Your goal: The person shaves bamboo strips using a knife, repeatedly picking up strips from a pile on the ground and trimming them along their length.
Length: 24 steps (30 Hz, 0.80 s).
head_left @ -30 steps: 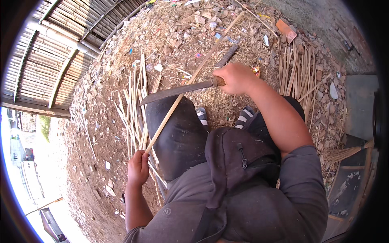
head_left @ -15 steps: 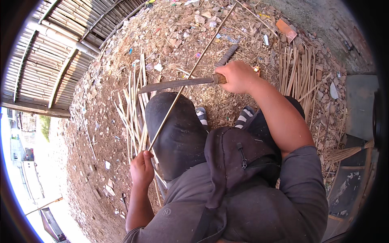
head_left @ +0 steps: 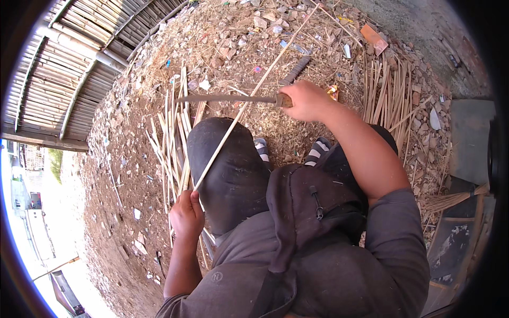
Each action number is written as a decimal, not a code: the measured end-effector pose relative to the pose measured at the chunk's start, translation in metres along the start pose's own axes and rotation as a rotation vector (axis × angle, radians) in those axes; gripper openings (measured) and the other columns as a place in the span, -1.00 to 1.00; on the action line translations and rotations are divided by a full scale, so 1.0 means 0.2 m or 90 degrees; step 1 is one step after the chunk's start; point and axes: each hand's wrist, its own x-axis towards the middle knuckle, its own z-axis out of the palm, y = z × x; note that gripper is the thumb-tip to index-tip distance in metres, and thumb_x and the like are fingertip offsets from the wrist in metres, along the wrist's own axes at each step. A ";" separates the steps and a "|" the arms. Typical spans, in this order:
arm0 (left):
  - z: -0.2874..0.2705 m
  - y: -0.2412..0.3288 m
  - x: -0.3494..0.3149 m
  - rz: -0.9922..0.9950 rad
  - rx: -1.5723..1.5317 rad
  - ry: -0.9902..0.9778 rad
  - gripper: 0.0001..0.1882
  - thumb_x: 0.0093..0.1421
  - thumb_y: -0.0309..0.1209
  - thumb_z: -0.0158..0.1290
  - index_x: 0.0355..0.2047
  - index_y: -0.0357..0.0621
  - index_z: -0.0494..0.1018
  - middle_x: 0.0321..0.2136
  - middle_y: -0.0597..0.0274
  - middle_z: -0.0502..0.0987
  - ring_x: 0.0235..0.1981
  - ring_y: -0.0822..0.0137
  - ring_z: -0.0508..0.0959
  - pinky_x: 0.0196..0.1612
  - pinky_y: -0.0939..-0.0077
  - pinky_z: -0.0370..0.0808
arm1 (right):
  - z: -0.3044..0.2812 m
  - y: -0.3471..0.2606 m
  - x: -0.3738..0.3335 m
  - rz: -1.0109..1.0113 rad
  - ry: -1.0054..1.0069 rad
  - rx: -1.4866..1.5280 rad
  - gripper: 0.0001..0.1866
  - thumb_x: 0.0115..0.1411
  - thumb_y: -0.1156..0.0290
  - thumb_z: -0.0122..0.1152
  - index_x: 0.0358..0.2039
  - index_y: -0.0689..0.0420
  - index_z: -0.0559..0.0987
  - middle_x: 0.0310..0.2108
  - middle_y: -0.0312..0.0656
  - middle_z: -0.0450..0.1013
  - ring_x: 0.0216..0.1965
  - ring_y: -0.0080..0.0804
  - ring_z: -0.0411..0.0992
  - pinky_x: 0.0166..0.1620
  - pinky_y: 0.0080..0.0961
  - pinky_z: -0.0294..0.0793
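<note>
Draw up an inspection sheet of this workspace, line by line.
Surface: brown dirt ground, littered with stones and dry fragments.
Things in use: long, thin, pale wooden strip, slanting over the left knee; long, dark metal blade with a brown wooden handle, crossing the strip in view, contact unclear.
Clutter: loose pale wooden strips at left, more pale strips at right, flat orange slab, dark grey ribbed rod.
Hands: left hand holds the strip's near end; right hand grips the blade's handle.
Cables: nothing seen for certain.
Surroundings: slatted bamboo wall upper left, rough grey wall upper right.
</note>
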 end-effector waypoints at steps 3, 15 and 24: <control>0.01 -0.04 0.00 0.023 0.039 0.008 -0.68 0.41 -0.22 -0.10 -0.43 -0.14 0.43 -0.57 -0.04 0.50 -0.58 -0.15 0.52 -0.54 -0.01 0.41 | -0.02 -0.03 0.02 -0.006 -0.070 -0.025 -0.74 0.02 0.27 0.28 -0.29 0.11 0.61 -0.47 0.03 0.53 -0.36 0.02 0.54 -0.28 -0.13 0.48; 0.01 -0.09 0.04 0.007 0.008 -0.056 -0.64 0.42 -0.17 -0.16 -0.38 -0.14 0.42 -0.58 -0.13 0.52 -0.53 -0.22 0.54 -0.49 -0.07 0.41 | -0.07 0.04 -0.01 0.063 -0.023 -0.017 -0.63 -0.03 0.28 0.32 -0.19 0.15 0.61 -0.34 0.04 0.56 -0.25 0.00 0.54 -0.18 -0.18 0.51; 0.03 -0.07 0.01 0.006 0.052 -0.007 -0.65 0.43 -0.21 -0.17 -0.42 -0.15 0.41 -0.58 -0.10 0.50 -0.57 -0.19 0.51 -0.52 -0.05 0.39 | -0.02 -0.13 0.01 0.009 -0.037 0.015 -0.70 -0.01 0.25 0.32 -0.28 0.11 0.60 -0.45 -0.04 0.53 -0.36 -0.08 0.54 -0.27 -0.17 0.47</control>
